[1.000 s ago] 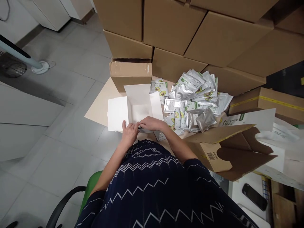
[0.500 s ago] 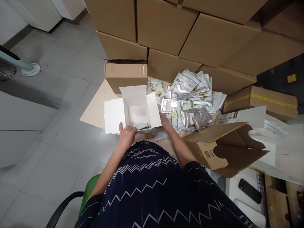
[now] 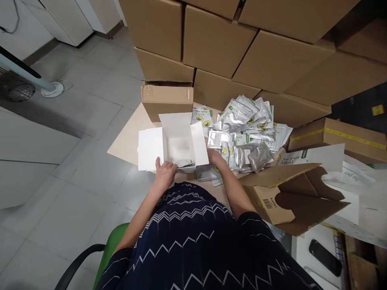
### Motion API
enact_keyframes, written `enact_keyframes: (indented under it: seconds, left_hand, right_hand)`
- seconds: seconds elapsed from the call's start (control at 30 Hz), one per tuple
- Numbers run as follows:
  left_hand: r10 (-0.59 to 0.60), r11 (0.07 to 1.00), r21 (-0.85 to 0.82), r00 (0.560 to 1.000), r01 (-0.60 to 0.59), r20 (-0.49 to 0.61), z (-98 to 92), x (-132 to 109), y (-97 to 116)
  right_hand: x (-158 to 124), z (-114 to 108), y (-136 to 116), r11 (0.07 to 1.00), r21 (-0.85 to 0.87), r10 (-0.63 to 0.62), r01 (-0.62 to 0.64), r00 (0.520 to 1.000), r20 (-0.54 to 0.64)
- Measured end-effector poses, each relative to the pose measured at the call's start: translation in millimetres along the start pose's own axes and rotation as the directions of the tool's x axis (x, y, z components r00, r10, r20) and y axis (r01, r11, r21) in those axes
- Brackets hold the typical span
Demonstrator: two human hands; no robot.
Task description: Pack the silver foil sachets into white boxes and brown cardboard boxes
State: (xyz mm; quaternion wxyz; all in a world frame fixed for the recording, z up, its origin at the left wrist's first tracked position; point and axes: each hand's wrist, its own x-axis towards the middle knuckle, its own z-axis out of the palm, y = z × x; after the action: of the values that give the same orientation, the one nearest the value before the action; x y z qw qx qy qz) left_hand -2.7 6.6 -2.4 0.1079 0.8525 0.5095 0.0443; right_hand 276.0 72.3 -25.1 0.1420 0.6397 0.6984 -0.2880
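Pouches of printed silver foil (image 3: 250, 131) lay heaped right of the open white cardboard box (image 3: 179, 148), beside and beyond the nearer right hand (image 3: 214, 156), whose grip I could not tell; the left hand (image 3: 165, 172) was clamped on the box's near wall.

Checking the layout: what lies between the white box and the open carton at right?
The right hand and forearm, with some pouches on both sides of them, in the head view.
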Motion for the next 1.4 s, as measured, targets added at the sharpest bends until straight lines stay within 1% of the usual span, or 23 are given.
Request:
enact_keyframes:
  seconds: [0.07,0.13,0.2,0.27,0.37,0.53,0.63,0.7,0.73,0.8,0.87,0.93,0.97,1.0,1.03,1.07,1.1,1.17,1.2,1.23,1.27,1.3,1.4]
  left_hand:
    - [0.003,1.000,0.000,1.000,-0.003,0.002,-0.1,0,0]
    - [0.001,1.000,-0.004,1.000,-0.001,0.002,-0.7,0,0]
    - [-0.004,1.000,-0.009,1.000,0.004,0.002,-1.6,0,1]
    - [-0.009,1.000,-0.010,1.000,0.009,0.008,-2.3,0,3]
    - [-0.013,1.000,-0.006,1.000,0.013,0.016,-3.0,0,6]
    - [-0.013,1.000,-0.003,0.999,0.013,0.042,-4.5,-2,9]
    - [0.007,1.000,0.007,0.999,-0.007,0.049,-5.0,-3,9]
    - [0.018,1.000,0.005,0.999,-0.018,0.048,-4.5,-4,8]
    - [0.018,1.000,-0.001,0.998,-0.018,0.053,-4.0,-4,8]
    - [0.006,1.000,-0.016,0.998,-0.005,0.066,-3.0,-3,8]
    - [-0.003,0.999,-0.032,0.998,0.006,0.069,-2.4,-3,8]
    - [-0.005,0.999,-0.046,0.998,0.007,0.057,-2.3,-3,9]
    - [-0.003,0.999,-0.054,0.999,0.006,0.052,-2.4,-3,9]
    - [-0.003,0.998,-0.061,0.999,0.006,0.047,-2.6,-3,9]
    - [-0.003,0.998,-0.066,0.999,0.005,0.045,-2.7,-3,9]
    - [-0.003,0.998,-0.068,0.999,0.006,0.045,-2.8,-3,9]
    - [-0.003,0.998,-0.069,0.999,0.006,0.047,-2.8,-3,9]
    - [-0.005,0.998,-0.068,0.999,0.008,0.050,-2.6,-3,9]
    - [-0.006,0.998,-0.068,0.999,0.010,0.052,-2.4,-3,9]
    - [-0.008,0.998,-0.068,0.999,0.011,0.053,-2.2,-2,9]
    - [-0.011,0.998,-0.066,0.998,0.015,0.054,-2.0,-2,9]
    - [-0.015,0.998,-0.062,0.998,0.018,0.055,-1.8,-2,9]
    - [-0.026,0.998,-0.050,0.998,0.029,0.056,-1.6,-2,10]
  right_hand:
    - [-14,-18,6,0.997,0.070,0.050,-0.041,0.989,-0.139]
    - [-26,-32,9,0.987,0.148,0.109,-0.069,0.954,-0.280]
    - [-34,-40,9,0.977,0.194,0.156,-0.093,0.926,-0.344]
    - [-36,-39,7,0.973,0.192,0.190,-0.131,0.924,-0.333]
    - [-30,-31,0,0.969,0.162,0.225,-0.186,0.937,-0.267]
    - [-17,-21,-6,0.973,0.128,0.217,-0.194,0.955,-0.203]
    - [-14,-23,-5,0.969,0.161,0.220,-0.189,0.954,-0.205]
    - [-17,-28,-2,0.963,0.198,0.234,-0.185,0.936,-0.263]
    - [-21,-31,0,0.958,0.220,0.247,-0.183,0.917,-0.313]
    - [-34,-40,2,0.947,0.282,0.273,-0.155,0.852,-0.448]
    - [-52,-53,0,0.930,0.364,0.273,-0.045,0.745,-0.608]
    - [-72,-67,-6,0.901,0.415,0.263,0.124,0.605,-0.752]
    - [-81,-74,-11,0.882,0.423,0.256,0.209,0.542,-0.800]
    - [-89,-80,-18,0.860,0.426,0.248,0.281,0.499,-0.830]
    - [-95,-84,-25,0.840,0.425,0.233,0.337,0.484,-0.844]
    - [-99,-88,-33,0.824,0.423,0.203,0.377,0.502,-0.841]
    - [-100,-89,-42,0.815,0.420,0.153,0.399,0.551,-0.821]
    - [-96,-89,-60,0.831,0.393,0.008,0.394,0.698,-0.716]
    - [-91,-87,-69,0.855,0.360,-0.068,0.374,0.768,-0.636]
    - [-85,-85,-77,0.885,0.310,-0.133,0.348,0.825,-0.549]
    - [-78,-82,-85,0.914,0.246,-0.180,0.323,0.865,-0.468]
    - [-71,-78,-92,0.937,0.175,-0.212,0.301,0.892,-0.398]
    - [-48,-69,-111,0.964,-0.015,-0.262,0.265,0.938,-0.226]
